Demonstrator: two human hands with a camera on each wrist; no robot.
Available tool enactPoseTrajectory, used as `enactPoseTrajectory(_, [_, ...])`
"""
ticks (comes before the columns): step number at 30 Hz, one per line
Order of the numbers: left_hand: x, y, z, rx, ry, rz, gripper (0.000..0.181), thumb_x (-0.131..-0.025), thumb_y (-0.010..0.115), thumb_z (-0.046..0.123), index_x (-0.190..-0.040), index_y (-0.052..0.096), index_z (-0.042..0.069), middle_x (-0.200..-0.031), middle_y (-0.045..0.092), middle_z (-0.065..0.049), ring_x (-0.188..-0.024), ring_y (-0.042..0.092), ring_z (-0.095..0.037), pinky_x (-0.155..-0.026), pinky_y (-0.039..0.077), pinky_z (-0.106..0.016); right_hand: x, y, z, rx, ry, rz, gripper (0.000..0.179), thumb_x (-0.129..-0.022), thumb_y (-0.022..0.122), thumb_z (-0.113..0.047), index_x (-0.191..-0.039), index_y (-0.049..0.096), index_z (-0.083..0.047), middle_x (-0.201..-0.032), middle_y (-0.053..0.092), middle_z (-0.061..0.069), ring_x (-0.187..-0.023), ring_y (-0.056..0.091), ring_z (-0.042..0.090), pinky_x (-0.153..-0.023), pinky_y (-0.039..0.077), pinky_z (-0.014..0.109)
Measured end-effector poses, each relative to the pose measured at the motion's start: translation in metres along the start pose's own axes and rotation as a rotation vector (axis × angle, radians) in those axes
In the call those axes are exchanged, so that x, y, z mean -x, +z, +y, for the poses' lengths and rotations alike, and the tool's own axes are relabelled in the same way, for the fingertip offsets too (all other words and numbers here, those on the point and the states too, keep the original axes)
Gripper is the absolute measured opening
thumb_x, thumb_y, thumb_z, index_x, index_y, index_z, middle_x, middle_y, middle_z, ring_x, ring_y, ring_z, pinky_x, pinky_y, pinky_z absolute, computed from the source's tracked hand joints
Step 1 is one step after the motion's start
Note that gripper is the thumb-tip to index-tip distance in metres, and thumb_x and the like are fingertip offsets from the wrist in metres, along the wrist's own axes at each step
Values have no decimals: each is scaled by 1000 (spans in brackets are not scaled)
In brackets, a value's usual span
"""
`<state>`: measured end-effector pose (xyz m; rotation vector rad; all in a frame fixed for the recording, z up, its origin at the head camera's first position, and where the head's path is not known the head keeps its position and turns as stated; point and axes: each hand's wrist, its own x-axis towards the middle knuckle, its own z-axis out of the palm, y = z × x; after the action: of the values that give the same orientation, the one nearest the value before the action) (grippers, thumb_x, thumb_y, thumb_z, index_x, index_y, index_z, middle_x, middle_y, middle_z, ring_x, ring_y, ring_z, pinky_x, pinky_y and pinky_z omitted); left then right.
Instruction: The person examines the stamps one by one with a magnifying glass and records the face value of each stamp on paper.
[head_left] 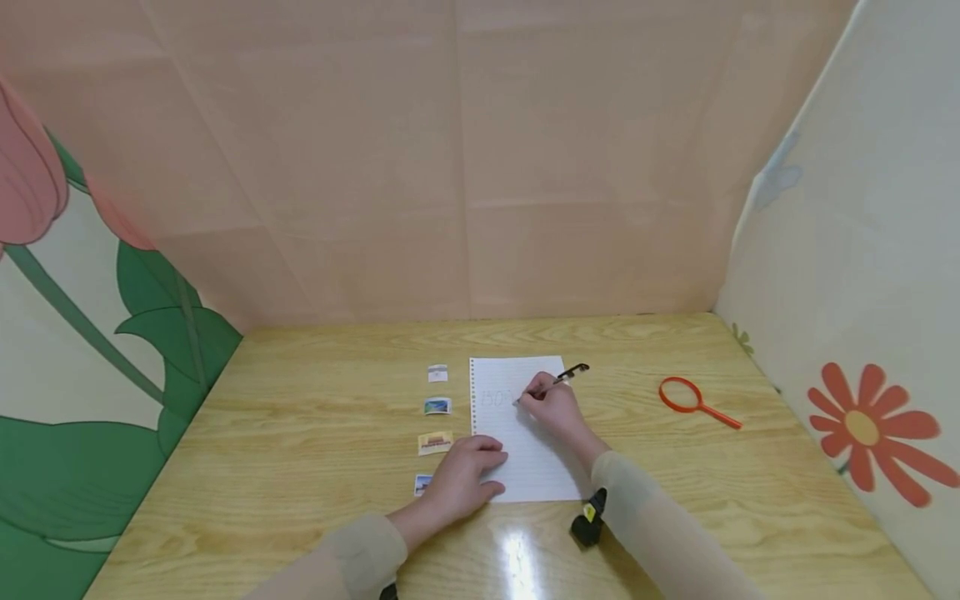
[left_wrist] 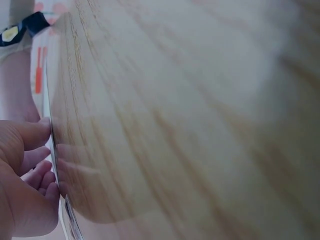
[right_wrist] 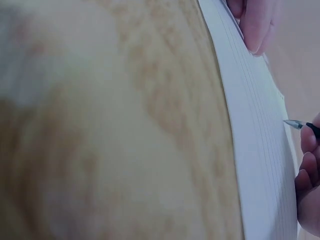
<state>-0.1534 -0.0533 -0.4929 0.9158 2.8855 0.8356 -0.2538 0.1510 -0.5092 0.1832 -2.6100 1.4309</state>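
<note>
My right hand (head_left: 556, 407) pinches a black pen (head_left: 572, 372) close to its point, over the upper part of a lined sheet of paper (head_left: 536, 467). In the right wrist view the silver pen tip (right_wrist: 293, 123) is right at the sheet. Faint handwritten figures (head_left: 495, 398) stand to the left of the tip. My left hand (head_left: 463, 477) rests on the lower left of the sheet, fingers extended and thumb spread. It partly covers the nearest of several small stamp-like pictures (head_left: 422, 484), which lie in a column along the sheet's punched left edge.
A red magnifying glass (head_left: 701, 403) lies on the wooden table (head_left: 315, 417) to the right of the paper. Farther up the column are a yellow picture (head_left: 435, 442), a blue-green one (head_left: 437, 406) and a pale one (head_left: 437, 373). A pinkish cloth wall (head_left: 465, 167) stands behind.
</note>
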Motion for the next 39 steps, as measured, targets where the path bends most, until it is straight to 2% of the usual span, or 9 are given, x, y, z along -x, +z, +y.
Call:
enactPoseTrajectory(8, [0,0,-1,10,4,-3,42,-84,80,19,-122,70,4,-128,62,-6,-119,55,-24,-106,40,-38,-3,2,4,0,12,19,7,-83,69,-6,-83,63,-8,-79,62,1,-69,52,13,-60,42,21])
enactPoseTrajectory(19, [1,1,-2,5,32,26,41,-83,80,18,-121,70,3,-127,62,-8,-118,55,-26,-105,40,-38,-3,3,2,21,-2,-10,7,-83,68,-5,-84,61,-6,-79,60,2,-66,51,13,-57,41,20])
enactPoseTrajectory(28, [1,1,-2,1,32,21,41,-83,80,18,-121,70,3,-126,62,-7,-118,55,-25,-105,41,-38,-1,3,-1,-36,0,-93,4,-81,69,-6,-83,66,-6,-73,61,-3,-64,50,10,-58,40,19])
enactPoseTrajectory(35, [1,2,-2,-6,31,21,42,-83,80,19,-121,70,4,-127,62,-7,-118,55,-25,-105,41,-38,-1,3,-1,-119,16,-62,4,-85,70,-7,-84,66,-5,-74,66,-1,-64,50,12,-56,38,20])
enactPoseTrajectory(39, [0,2,-2,-7,15,5,42,-84,80,20,-122,70,5,-128,62,-5,-119,55,-23,-106,41,-37,-1,-1,-1,-136,0,-54,5,-87,70,-5,-88,65,-3,-82,64,3,-69,51,13,-59,41,20])
